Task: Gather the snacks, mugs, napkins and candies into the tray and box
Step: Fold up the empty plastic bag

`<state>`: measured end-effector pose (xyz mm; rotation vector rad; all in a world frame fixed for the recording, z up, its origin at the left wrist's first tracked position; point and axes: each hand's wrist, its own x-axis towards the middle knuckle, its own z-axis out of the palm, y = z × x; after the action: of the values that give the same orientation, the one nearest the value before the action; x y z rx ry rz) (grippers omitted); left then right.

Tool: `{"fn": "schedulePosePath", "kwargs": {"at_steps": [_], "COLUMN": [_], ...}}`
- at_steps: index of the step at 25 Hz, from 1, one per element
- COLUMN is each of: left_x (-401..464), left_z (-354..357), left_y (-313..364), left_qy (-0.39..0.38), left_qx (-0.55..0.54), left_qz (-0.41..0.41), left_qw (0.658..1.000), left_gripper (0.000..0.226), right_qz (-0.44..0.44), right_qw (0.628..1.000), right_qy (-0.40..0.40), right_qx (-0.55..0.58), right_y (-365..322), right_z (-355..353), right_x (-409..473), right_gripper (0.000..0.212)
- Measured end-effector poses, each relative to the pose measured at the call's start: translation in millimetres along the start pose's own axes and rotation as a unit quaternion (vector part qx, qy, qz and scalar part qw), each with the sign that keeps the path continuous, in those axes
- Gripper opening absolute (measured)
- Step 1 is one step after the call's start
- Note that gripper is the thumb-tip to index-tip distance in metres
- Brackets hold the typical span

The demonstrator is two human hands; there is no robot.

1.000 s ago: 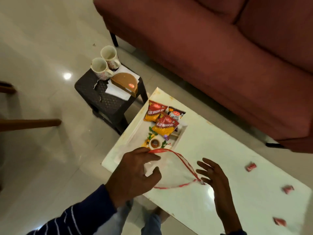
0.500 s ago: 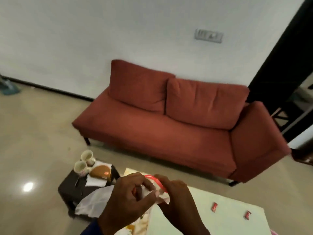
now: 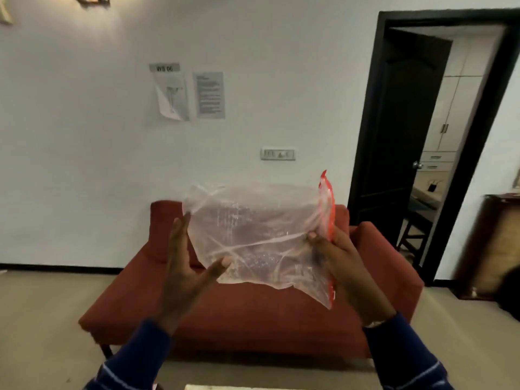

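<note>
behind everything runs a pale wall (image 3: 84,136) with 2 sheets of paper (image 3: 187,92) taped up and a switch plate (image 3: 278,154) lower down. against it sits a red sofa (image 3: 253,313), and off to the right a dark door (image 3: 399,130) stands open onto another room with pale cabinets. the floor is beige and shiny. at the very bottom edge a thin sliver of a pale table top (image 3: 239,387) shows.

up in front of the sofa, a person holds a clear plastic zip bag (image 3: 259,237) in the air between both hands. the bag is spread out flat and facing the viewer, crumpled and creased, with its long axis running roughly left to right. its red zip strip (image 3: 327,209) runs nearly upright along the right-hand edge, so the mouth points to the right and the closed bottom to the left. nothing shows inside the bag.

the left hand (image 3: 185,266) is spread, fingers straight and pointing up along the bag's left edge, thumb stretched out to the right and pressing against the lower front of the plastic. the right hand (image 3: 340,260) holds the mouth end, thumb on the front near the red strip and fingers tucked behind it, pinching the plastic. both wrists wear dark blue sleeves with thin pale stripes.
</note>
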<state>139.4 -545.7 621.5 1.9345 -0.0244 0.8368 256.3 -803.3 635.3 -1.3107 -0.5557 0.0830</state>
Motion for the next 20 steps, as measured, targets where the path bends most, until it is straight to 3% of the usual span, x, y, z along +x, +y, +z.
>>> {"fn": "schedulePosePath", "kwargs": {"at_steps": [3, 6, 9, 11, 13, 16, 18, 20], "left_x": [39, 59, 66, 72, 79, 90, 96, 104], "left_z": [29, 66, 107, 129, 144, 154, 156, 160], "left_y": [35, 70, 93, 107, 115, 118, 125, 137], "left_qy": [-0.064, -0.147, -0.187, -0.148, -0.061, 0.054, 0.106, 0.135], "left_qx": [-0.057, -0.125, -0.219, -0.261, -0.257, -0.247, -0.254, -0.285], "left_qz": [0.029, 0.025, 0.036, -0.007, -0.077, -0.175, -0.182, -0.178], "left_qw": [0.996, 0.981, 0.957, 0.954, 0.961, 0.952, 0.944, 0.932], "left_gripper": [0.117, 0.111, 0.085, 0.067, 0.053, 0.030, 0.021, 0.027], "right_qz": [-0.011, 0.007, 0.000, 0.005, 0.024, 0.040, -0.066, -0.227], "right_qw": [1.000, 1.000, 0.993, 0.998, 0.998, 0.989, 0.970, 0.933], "right_qy": [0.025, 0.027, 0.010, -0.022, -0.059, -0.079, -0.011, 0.120], "right_qx": [0.009, 0.002, -0.115, -0.053, -0.004, -0.123, -0.235, -0.253], "right_y": [-27, -51, -70, -72, -72, -78, -80, -76], "right_z": [-3, 5, 15, 21, 25, 18, 10, 4], "right_x": [13, 25, 32, 33, 34, 28, 18, 3], "right_gripper": [0.033, 0.022, 0.020, 0.019, 0.021, 0.028, 0.024, 0.017]}}
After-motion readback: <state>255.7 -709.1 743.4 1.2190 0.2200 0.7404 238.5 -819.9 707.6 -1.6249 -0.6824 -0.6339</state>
